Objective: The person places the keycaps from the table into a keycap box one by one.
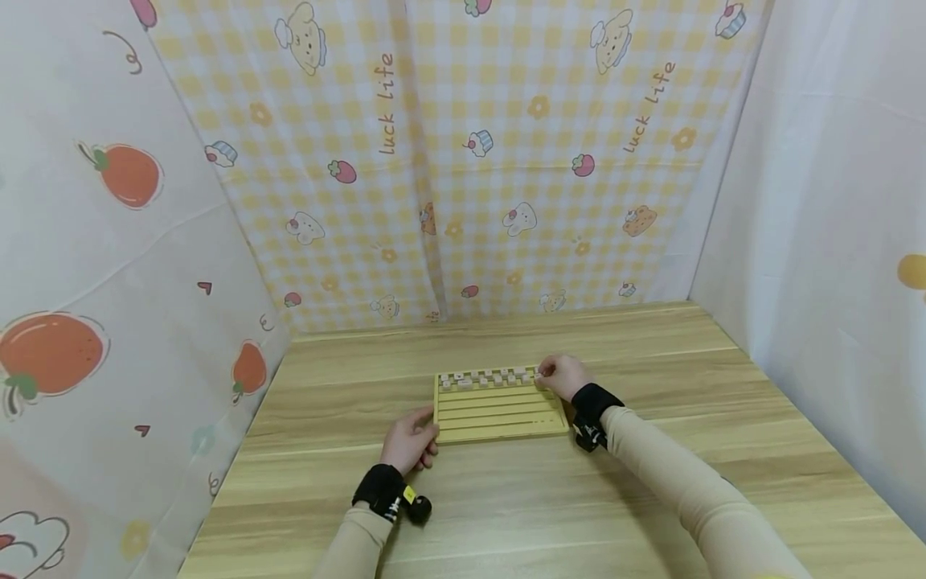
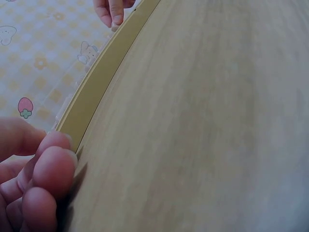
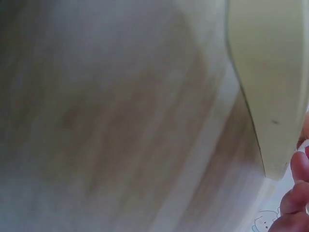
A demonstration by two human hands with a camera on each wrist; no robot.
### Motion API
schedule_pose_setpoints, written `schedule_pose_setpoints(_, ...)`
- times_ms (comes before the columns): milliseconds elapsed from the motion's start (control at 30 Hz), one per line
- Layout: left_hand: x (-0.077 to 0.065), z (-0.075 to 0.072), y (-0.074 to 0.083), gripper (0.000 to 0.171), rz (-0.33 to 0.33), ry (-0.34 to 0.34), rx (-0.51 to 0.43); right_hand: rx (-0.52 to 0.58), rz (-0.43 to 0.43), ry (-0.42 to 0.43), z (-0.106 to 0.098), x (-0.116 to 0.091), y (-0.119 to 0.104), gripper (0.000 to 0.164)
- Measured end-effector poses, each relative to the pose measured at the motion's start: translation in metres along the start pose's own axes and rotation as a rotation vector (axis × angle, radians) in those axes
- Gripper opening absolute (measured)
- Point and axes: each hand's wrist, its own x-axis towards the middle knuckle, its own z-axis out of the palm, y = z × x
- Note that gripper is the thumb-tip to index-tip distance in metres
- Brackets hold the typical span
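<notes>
A yellow board (image 1: 499, 412) with long raised ridges lies flat on the wooden table. Small whitish blocks (image 1: 483, 382) stand in two rows along its far side; their markings are too small to read. My left hand (image 1: 407, 441) grips the board's near left corner, thumb and fingertips at its edge. At the far right end of the rows, my right hand (image 1: 566, 376) pinches a small pale block (image 2: 115, 27), glimpsed under its fingertips in the left wrist view. In the right wrist view the board's side wall (image 3: 273, 82) shows, with part of the right hand (image 3: 295, 198) at the edge.
The wooden table (image 1: 347, 370) runs back to a yellow checked cloth (image 1: 477, 193) with cartoon prints. White cloths hang at the left (image 1: 181, 257) and right (image 1: 810, 241). Each wrist wears a black strap with a small camera.
</notes>
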Motion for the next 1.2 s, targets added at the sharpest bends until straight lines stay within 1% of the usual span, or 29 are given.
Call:
schedule_pose_setpoints(133, 0.0012, -0.0002, -0.0001, 0.048, 0.0, 0.003, 0.005, 0.022, 0.006, 0.009, -0.0001, 0.0007, 0.002, 0.008)
schedule_pose_setpoints(333, 0.0029, -0.0007, 0.0003, 0.047, 0.007, 0.003, 0.013, 0.004, -0.001, 0.023, -0.0007, 0.0029, 0.0006, 0.009)
schedule_pose_setpoints(467, 0.0032, -0.0002, 0.0, 0.047, 0.005, 0.003, 0.009, -0.069, -0.056, 0.019, 0.0004, 0.0047, -0.0002, 0.011)
schedule_pose_setpoints(633, 0.003, 0.0003, -0.0007, 0.046, 0.001, -0.003, 0.01, -0.151, -0.112, 0.033, 0.0024, 0.0065, 0.0022, 0.006)
schedule_pose_setpoints(733, 0.0032, 0.0003, -0.0009, 0.047, 0.01, -0.005, 0.016, -0.16, -0.11, 0.036, 0.0023, 0.0066, 0.0028, 0.004)
schedule_pose_setpoints(933, 0.0027, -0.0001, 0.0019, 0.047, 0.002, 0.002, 0.03, -0.184, -0.089, 0.027, 0.0004, 0.0073, 0.001, 0.003)
schedule_pose_setpoints(1133, 0.0023, 0.0006, 0.0009, 0.047, -0.005, 0.01, 0.036, -0.195, -0.086, -0.001, -0.0001, 0.0055, -0.0013, 0.012)
schedule_pose_setpoints(1200, 0.0023, 0.001, 0.0003, 0.046, -0.008, 0.01, 0.033, -0.199, -0.086, -0.004, 0.0002, 0.0048, -0.0011, 0.012)
